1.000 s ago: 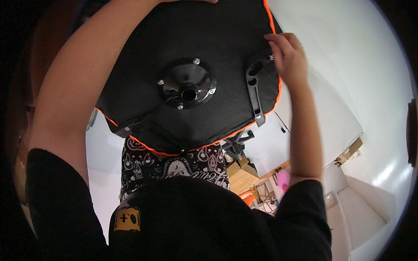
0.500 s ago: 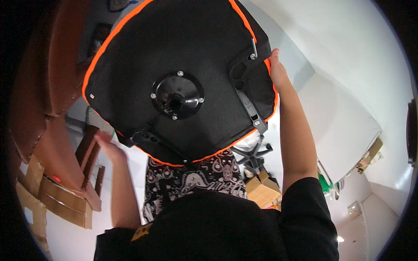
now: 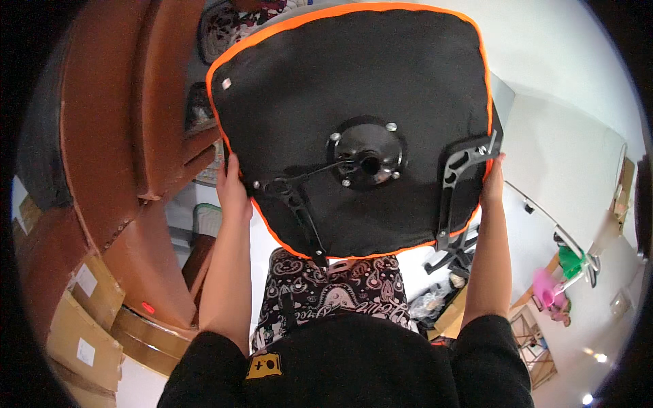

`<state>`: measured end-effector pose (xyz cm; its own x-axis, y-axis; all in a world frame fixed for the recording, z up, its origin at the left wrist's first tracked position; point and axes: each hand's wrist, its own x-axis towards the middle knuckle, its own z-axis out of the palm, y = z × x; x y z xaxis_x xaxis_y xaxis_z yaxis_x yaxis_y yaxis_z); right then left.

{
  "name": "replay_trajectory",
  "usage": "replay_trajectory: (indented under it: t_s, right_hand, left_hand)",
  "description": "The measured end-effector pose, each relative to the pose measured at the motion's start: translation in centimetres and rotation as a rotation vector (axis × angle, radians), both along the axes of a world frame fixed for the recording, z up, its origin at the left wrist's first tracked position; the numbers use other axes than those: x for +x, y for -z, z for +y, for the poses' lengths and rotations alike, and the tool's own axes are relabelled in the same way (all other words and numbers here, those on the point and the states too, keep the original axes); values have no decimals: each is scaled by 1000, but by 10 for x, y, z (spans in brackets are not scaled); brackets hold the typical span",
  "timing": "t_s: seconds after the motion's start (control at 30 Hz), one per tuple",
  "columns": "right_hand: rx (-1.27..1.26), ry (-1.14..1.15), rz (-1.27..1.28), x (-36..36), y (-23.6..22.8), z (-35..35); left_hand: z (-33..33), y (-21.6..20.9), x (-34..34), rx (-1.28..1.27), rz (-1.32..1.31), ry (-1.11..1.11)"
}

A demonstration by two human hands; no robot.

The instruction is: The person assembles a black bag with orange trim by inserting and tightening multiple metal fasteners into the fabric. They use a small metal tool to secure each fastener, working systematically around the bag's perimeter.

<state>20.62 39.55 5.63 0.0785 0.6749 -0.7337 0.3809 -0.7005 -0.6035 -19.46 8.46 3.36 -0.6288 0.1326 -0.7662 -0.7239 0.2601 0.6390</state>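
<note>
I hold a black chair seat (image 3: 347,75) with orange edging up in front of me, its underside facing me. My left hand (image 3: 232,194) grips its left edge, and my right hand (image 3: 494,183) grips the right edge; the seat hides part of the fingers of both. A round black plate (image 3: 352,146) with several bolts and a central hole sits mid-underside. Two black brackets are fixed near the sides, the left bracket (image 3: 297,207) and the right bracket (image 3: 449,183). A thin hex key (image 3: 494,141) stands at the right bracket's upper bolt.
Below the seat's right corner is a black wheeled chair base (image 3: 454,257), beside a clear plastic bag (image 3: 428,304) and a cardboard box (image 3: 450,319). Brown padded furniture (image 3: 163,102) lines the left, with cardboard (image 3: 85,333) near it. A white table (image 3: 564,160) stands right.
My left hand, free of the seat before, now grips its left edge. The seat has turned clockwise and shifted to the right in view, with my right hand still on it.
</note>
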Motion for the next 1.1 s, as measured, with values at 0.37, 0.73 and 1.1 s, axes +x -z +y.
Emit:
replay_trajectory:
  t_s: [0.37, 0.73, 1.1]
  right_hand:
    - [-188, 381, -10, -13, 37, -99]
    - [-225, 759, 26, -111, 30, -201]
    - [-189, 700, 195, -96, 62, -253]
  left_hand:
    - [105, 30, -124, -314, 177, 541]
    - [233, 103, -186, -362, 362, 1025]
    - [229, 146, -198, -514, 1137, 1216]
